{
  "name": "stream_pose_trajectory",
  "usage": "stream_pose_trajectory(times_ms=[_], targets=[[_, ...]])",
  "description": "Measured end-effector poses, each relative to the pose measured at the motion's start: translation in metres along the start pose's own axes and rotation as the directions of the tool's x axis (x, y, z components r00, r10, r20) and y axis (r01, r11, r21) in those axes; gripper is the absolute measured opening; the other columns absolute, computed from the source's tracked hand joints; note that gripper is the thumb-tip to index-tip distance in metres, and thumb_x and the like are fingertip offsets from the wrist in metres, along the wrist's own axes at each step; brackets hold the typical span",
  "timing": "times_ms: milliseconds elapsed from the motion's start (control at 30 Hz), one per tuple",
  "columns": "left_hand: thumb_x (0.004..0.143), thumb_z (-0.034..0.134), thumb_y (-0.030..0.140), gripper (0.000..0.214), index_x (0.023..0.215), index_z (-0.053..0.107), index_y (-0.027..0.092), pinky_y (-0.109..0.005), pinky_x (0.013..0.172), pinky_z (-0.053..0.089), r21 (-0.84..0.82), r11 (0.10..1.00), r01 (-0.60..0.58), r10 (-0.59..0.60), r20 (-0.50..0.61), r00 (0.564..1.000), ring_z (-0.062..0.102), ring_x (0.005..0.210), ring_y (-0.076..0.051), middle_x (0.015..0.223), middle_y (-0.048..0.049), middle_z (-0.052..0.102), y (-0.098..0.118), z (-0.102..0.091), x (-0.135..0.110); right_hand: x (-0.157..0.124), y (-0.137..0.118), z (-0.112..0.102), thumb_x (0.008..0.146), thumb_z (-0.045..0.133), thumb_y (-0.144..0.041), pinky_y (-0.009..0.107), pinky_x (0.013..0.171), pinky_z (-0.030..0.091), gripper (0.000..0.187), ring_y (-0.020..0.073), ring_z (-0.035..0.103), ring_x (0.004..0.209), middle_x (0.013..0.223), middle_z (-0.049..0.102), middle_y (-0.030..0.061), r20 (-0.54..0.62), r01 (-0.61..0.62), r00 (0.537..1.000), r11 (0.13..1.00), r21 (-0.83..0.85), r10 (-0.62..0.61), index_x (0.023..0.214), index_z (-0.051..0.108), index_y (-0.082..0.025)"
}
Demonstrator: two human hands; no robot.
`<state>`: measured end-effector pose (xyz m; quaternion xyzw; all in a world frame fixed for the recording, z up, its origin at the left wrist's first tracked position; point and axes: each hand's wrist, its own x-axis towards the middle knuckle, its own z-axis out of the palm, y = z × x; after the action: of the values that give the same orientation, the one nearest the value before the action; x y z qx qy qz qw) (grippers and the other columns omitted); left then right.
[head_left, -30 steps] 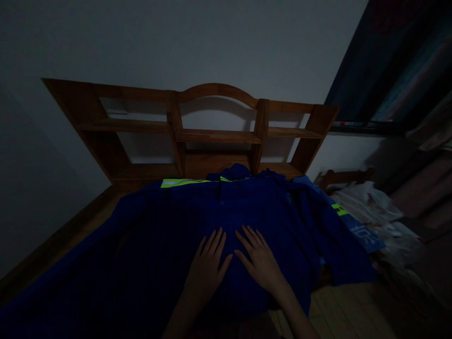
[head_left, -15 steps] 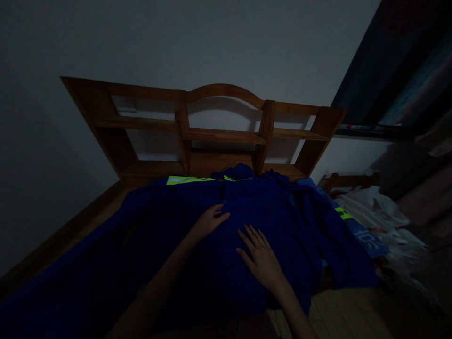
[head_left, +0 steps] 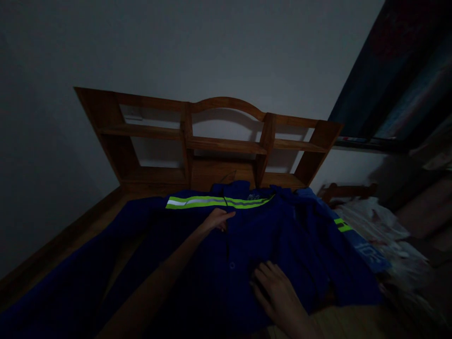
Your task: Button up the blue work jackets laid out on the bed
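Observation:
A dark blue work jacket [head_left: 247,230] lies spread out, collar away from me, with a yellow-green and silver reflective band [head_left: 201,202] across its chest. My left hand [head_left: 216,220] is at the front opening just below that band. Its thumb points right, and the bent fingers close on the edge of the cloth. Lower down and to the right, my right hand [head_left: 277,289] rests on the jacket front, fingers bent and the thumb apart from them. A round button [head_left: 232,265] shows between the hands. Dim light hides the fingertips' exact contact.
Behind the collar stands a wooden headboard [head_left: 226,143] with shelves, against a pale wall [head_left: 212,47]. To the right are white plastic bags [head_left: 374,216], a blue printed package [head_left: 372,254] and a wooden chair back [head_left: 349,190]. The right sleeve reaches toward the package.
The chest band, mostly folded from sight before, now lies exposed. My left hand has closed at the front opening. My right hand has moved down and toward me, its fingers more bent.

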<state>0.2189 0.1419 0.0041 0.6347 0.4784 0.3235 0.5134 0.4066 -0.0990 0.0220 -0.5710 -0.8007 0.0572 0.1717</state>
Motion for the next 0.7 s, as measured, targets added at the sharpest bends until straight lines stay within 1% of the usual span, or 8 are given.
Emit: stream_pose_trajectory(times_ms=[67, 200, 267, 367, 467, 600, 633, 700], targets=[[0.07, 0.062, 0.055, 0.041, 0.066, 0.059, 0.015, -0.021, 0.045, 0.037, -0.004, 0.995, -0.098, 0.096, -0.145, 0.985, 0.054, 0.046, -0.013, 0.054, -0.0017, 0.059, -0.005, -0.001, -0.001, 0.0, 0.001, -0.004, 0.089, 0.045, -0.021, 0.037, 0.094, 0.038, 0.019, 0.0204, 0.057, 0.098, 0.1, 0.063, 0.0037, 0.033, 0.005, 0.999, 0.999, 0.054, -0.007, 0.1, 0.06, -0.023], [0.074, 0.064, 0.038, 0.03, 0.097, 0.059, 0.019, -0.019, 0.053, 0.042, 0.033, 0.944, -0.327, 0.313, -0.396, 0.863, 0.057, 0.059, -0.011, 0.068, 0.0015, 0.059, -0.014, -0.004, 0.004, 0.027, 0.001, -0.029, 0.091, 0.044, -0.028, 0.023, 0.065, 0.041, 0.023, 0.0125, 0.058, 0.069, 0.074, 0.062, -0.0008, 0.091, -0.036, 0.996, 0.971, 0.238, 0.015, 0.077, 0.058, -0.019], [0.074, 0.064, 0.033, 0.037, 0.107, 0.056, 0.019, -0.019, 0.056, 0.043, -0.01, 0.935, -0.356, 0.329, -0.359, 0.874, 0.059, 0.062, -0.012, 0.068, 0.0018, 0.059, -0.019, -0.004, 0.007, 0.058, 0.003, -0.045, 0.092, 0.042, -0.033, 0.021, 0.06, 0.038, 0.027, 0.0111, 0.057, 0.065, 0.071, 0.061, -0.0019, 0.042, -0.028, 0.999, 0.949, 0.315, 0.016, 0.075, 0.059, -0.019], [0.072, 0.065, 0.031, 0.045, 0.113, 0.053, 0.018, -0.02, 0.057, 0.045, -0.086, 0.946, -0.312, 0.277, -0.281, 0.919, 0.061, 0.066, -0.013, 0.074, -0.0002, 0.061, -0.029, -0.004, 0.013, 0.124, 0.008, -0.055, 0.092, 0.042, -0.034, 0.021, 0.067, 0.039, 0.025, 0.0123, 0.058, 0.073, 0.08, 0.064, -0.0003, -0.147, 0.056, 0.989, 0.931, 0.361, -0.002, 0.083, 0.06, -0.019], [0.068, 0.067, 0.027, 0.049, 0.114, 0.053, 0.017, -0.021, 0.056, 0.046, -0.099, 0.963, -0.25, 0.221, -0.24, 0.945, 0.061, 0.065, -0.014, 0.075, -0.0011, 0.063, -0.036, -0.005, 0.014, 0.192, 0.016, -0.032, 0.089, 0.045, -0.032, 0.024, 0.074, 0.04, 0.021, 0.0147, 0.058, 0.08, 0.088, 0.064, 0.0035, -0.323, 0.05, 0.944, 0.938, 0.344, 0.068, 0.091, 0.061, -0.018], [0.067, 0.066, 0.024, 0.042, 0.107, 0.057, 0.016, -0.023, 0.053, 0.047, -0.078, 0.97, -0.232, 0.208, -0.236, 0.949, 0.061, 0.06, -0.015, 0.07, -0.0012, 0.063, -0.032, -0.009, 0.008, 0.24, 0.026, 0.027, 0.085, 0.051, -0.035, 0.027, 0.076, 0.042, 0.031, 0.0186, 0.058, 0.089, 0.1, 0.062, 0.0093, -0.292, -0.136, 0.931, 0.949, 0.284, 0.22, 0.108, 0.056, -0.015], [0.07, 0.064, 0.027, 0.035, 0.103, 0.059, 0.016, -0.024, 0.055, 0.047, -0.062, 0.968, -0.244, 0.216, -0.288, 0.933, 0.061, 0.062, -0.016, 0.073, -0.0026, 0.064, -0.028, -0.011, 0.006, 0.244, 0.029, 0.041, 0.084, 0.052, -0.035, 0.028, 0.077, 0.042, 0.035, 0.0195, 0.057, 0.092, 0.104, 0.06, 0.0109, -0.277, -0.158, 0.933, 0.954, 0.255, 0.229, 0.112, 0.054, -0.015], [0.078, 0.057, 0.034, 0.027, 0.099, 0.061, 0.018, -0.027, 0.066, 0.05, -0.001, 0.953, -0.302, 0.27, -0.447, 0.853, 0.063, 0.078, -0.018, 0.09, -0.006, 0.065, -0.021, -0.016, 0.005, 0.247, 0.035, 0.061, 0.082, 0.054, -0.032, 0.028, 0.077, 0.041, 0.038, 0.0202, 0.057, 0.094, 0.107, 0.059, 0.0117, -0.253, -0.156, 0.946, 0.968, 0.196, 0.204, 0.116, 0.052, -0.015]])
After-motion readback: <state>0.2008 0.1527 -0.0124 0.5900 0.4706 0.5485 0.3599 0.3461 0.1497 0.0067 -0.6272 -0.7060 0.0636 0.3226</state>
